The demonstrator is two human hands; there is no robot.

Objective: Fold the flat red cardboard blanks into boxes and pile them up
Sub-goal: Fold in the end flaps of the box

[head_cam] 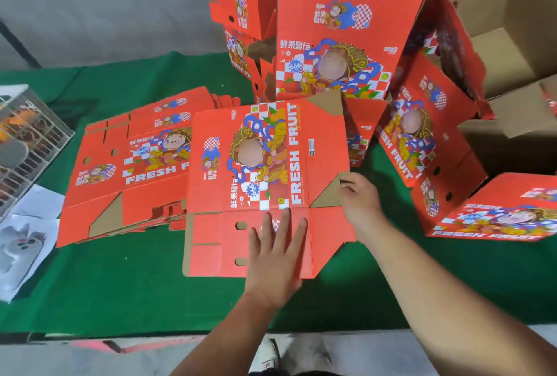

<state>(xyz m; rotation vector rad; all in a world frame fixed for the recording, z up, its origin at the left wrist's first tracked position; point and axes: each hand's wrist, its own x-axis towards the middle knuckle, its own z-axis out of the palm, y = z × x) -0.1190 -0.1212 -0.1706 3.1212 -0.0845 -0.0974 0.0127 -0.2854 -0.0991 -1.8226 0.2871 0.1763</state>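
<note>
Red flat blank (265, 161), 2 hands: left hand (275, 250), right hand (360, 195)

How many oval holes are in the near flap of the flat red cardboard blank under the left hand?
2: one oval hole, a second nearer the person, both left of the left hand, which may hide more.

- I saw the left hand (275, 250) pressed flat on the red blank (268, 164).
- The right hand (358, 195) gripped its right edge on the green table (135, 285).
</note>
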